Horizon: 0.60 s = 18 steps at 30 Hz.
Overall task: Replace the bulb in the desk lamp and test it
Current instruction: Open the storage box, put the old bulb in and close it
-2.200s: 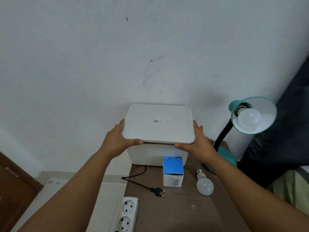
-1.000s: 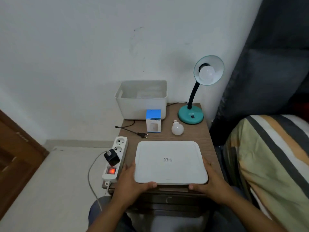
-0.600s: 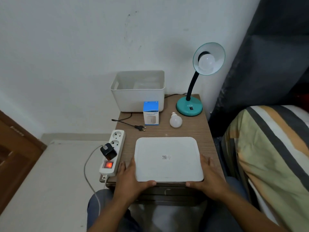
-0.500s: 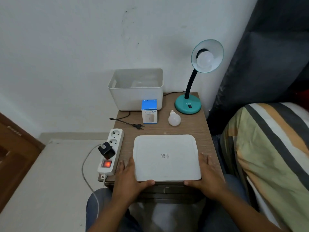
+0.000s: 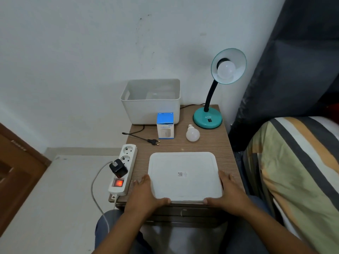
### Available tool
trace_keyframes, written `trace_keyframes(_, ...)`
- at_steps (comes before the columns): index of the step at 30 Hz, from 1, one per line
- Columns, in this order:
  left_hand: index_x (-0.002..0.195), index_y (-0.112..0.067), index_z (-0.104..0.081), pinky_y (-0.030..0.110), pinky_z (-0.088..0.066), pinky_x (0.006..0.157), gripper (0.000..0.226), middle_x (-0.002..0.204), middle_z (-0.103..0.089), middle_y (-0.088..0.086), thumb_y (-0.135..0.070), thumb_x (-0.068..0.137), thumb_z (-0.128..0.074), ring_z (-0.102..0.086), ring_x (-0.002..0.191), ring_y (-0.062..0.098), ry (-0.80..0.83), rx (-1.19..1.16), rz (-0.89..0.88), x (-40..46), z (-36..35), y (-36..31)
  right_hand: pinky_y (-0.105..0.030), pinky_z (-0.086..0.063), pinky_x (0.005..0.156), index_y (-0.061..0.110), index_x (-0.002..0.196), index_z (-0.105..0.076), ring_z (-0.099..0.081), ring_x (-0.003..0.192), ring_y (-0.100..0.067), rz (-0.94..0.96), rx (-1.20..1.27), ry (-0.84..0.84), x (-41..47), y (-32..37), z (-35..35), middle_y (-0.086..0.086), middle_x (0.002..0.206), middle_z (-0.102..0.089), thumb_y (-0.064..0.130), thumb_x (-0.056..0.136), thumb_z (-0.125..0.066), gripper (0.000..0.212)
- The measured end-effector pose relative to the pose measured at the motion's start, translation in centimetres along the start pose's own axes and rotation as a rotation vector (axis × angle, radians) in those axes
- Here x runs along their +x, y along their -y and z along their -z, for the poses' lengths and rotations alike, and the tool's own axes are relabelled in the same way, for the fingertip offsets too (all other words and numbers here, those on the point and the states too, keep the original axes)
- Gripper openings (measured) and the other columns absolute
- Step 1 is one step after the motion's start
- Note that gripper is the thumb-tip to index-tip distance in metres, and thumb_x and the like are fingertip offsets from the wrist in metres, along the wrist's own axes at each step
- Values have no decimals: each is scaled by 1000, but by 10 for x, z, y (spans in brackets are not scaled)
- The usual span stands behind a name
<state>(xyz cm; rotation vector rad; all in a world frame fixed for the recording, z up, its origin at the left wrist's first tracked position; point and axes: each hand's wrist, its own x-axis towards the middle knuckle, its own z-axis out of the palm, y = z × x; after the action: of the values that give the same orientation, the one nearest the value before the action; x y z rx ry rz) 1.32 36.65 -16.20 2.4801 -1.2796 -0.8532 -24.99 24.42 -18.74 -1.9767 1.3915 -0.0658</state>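
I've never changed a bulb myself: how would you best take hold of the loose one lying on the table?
Probably by its round white globe, coming down from above. The loose bulb lies on its side on the table, its metal screw base pointing back toward the lamp. The globe is the widest part and nothing crowds it; that leaves the base free for screwing in.

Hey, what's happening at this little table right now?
A person is holding a white lid flat on the near end of the bedside table, left hand and right hand gripping its sides. Behind it stand the open white bin, a blue box, a loose bulb and the teal desk lamp, which has a bulb fitted, unlit. An unplugged plug lies by the power strip.
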Motion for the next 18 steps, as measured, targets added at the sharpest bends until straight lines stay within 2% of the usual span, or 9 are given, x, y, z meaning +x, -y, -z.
trace_keyframes(3, 146, -18, -34, 34, -43, 101, 99, 147, -48, 3, -59, 70, -82, -44, 134, 23, -9, -12, -29, 4, 10, -7, -42, -49, 99, 34, 141, -35, -50, 121, -15, -20, 75, -20, 8, 1, 7, 7, 137, -49, 77, 54, -71, 103)
trace_keyframes(6, 152, -22, -31, 33, -42, 102, 95, 148, -50, 1, -56, 76, -79, -47, 133, 22, -35, -70, -81, 14, 27, -17, -46, -45, 106, 31, 146, -36, -47, 131, -19, -20, 52, -115, 20, 10, 9, 5, 149, -44, 71, 73, -65, 87)
trace_keyframes(9, 155, -24, -31, 36, -42, 103, 93, 149, -50, 2, -58, 80, -75, -47, 135, 24, -95, -117, -102, 35, 53, -28, -42, -45, 105, 33, 142, -41, -49, 129, -19, -9, 70, -196, 39, 26, 16, 5, 148, -47, 56, 85, -65, 66)
trace_keyframes(13, 139, -26, -51, 25, -46, 90, 70, 133, -61, -3, -52, 80, -78, -53, 130, 22, -243, -232, -154, 72, 96, -42, -38, -42, 105, 28, 143, -44, -47, 131, -19, 28, 83, -238, 75, 50, 28, 4, 147, -47, 46, 87, -68, 64)
trace_keyframes(16, 148, -18, -45, 22, -38, 97, 78, 146, -53, 0, -45, 83, -78, -47, 136, 20, -343, -293, -203, 102, 127, -47, -39, -44, 105, 26, 144, -43, -48, 130, -20, 46, 109, -244, 102, 68, 34, 3, 146, -47, 38, 87, -71, 65)
trace_keyframes(18, 140, -24, -50, 27, -43, 96, 73, 140, -57, 0, -53, 79, -75, -52, 131, 22, -402, -286, -242, 127, 144, -43, -38, -45, 102, 25, 142, -44, -50, 125, -20, 52, 124, -254, 120, 76, 36, 2, 140, -51, 35, 84, -74, 66)
